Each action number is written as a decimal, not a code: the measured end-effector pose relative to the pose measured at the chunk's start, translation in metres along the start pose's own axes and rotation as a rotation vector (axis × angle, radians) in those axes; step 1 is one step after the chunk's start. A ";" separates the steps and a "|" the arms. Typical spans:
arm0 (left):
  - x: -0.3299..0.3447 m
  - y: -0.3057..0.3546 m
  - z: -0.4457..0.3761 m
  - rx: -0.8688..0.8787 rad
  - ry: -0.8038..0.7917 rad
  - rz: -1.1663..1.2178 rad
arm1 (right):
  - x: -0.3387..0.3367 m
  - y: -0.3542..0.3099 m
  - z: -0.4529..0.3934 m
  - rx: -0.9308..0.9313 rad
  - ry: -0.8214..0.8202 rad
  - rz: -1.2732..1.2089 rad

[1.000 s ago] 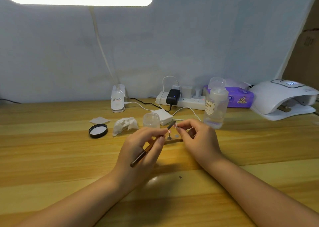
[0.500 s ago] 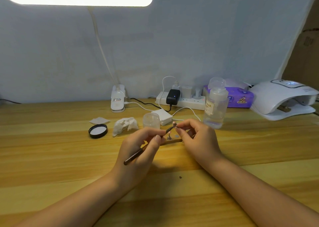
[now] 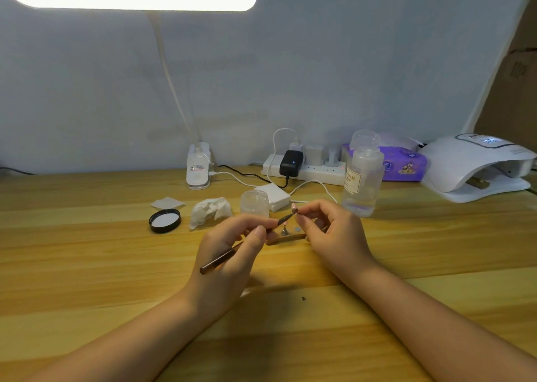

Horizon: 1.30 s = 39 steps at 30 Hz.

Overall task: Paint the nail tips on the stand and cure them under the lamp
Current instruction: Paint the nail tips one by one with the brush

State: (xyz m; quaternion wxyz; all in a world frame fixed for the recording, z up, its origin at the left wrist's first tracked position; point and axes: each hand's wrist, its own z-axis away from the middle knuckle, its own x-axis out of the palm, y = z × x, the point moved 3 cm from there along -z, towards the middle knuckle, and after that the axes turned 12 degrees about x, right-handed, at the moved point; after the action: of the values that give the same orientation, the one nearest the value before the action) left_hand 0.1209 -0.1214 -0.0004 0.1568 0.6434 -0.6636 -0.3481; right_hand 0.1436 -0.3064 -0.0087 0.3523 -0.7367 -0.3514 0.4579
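Gripping the brush (image 3: 250,245), the left hand (image 3: 232,253) holds it mid-table, long axis running from handle end at 8 o'clock to bristles at 2 o'clock, where they meet the nail tip (image 3: 294,207) pinched by the right hand (image 3: 334,233). Below them lies the wooden stand (image 3: 287,238) (1 small metal post upright on it). Bare table (image 3: 87,265) spreads toward 6 o'clock. At 2 o'clock stands a clear bottle (image 3: 361,178) labelled "NAIL"; the white curing lamp (image 3: 470,166) sits at the table's right edge.
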 end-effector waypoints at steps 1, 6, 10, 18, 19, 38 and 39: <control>-0.001 0.001 0.000 0.011 0.005 0.007 | 0.000 0.000 0.000 0.003 -0.008 -0.003; -0.001 0.002 0.001 0.026 0.044 -0.005 | 0.000 -0.001 0.001 0.007 -0.022 -0.021; 0.000 -0.004 -0.001 -0.014 0.061 -0.007 | 0.001 -0.001 0.001 0.011 -0.033 -0.023; 0.001 0.001 0.002 0.012 0.014 0.075 | 0.000 -0.002 0.003 0.011 -0.035 -0.028; 0.001 0.001 0.002 0.022 0.018 0.075 | 0.001 -0.002 0.003 0.015 -0.038 -0.027; -0.001 -0.002 0.001 0.013 0.028 0.023 | 0.000 -0.003 0.003 0.035 -0.060 -0.045; -0.001 -0.002 0.002 0.024 0.031 0.032 | 0.000 -0.004 0.003 0.035 -0.061 -0.050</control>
State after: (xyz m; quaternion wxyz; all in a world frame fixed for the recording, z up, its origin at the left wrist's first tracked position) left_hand 0.1211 -0.1199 -0.0023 0.1647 0.6400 -0.6754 -0.3274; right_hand 0.1403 -0.3036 -0.0069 0.3656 -0.7071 -0.3720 0.4774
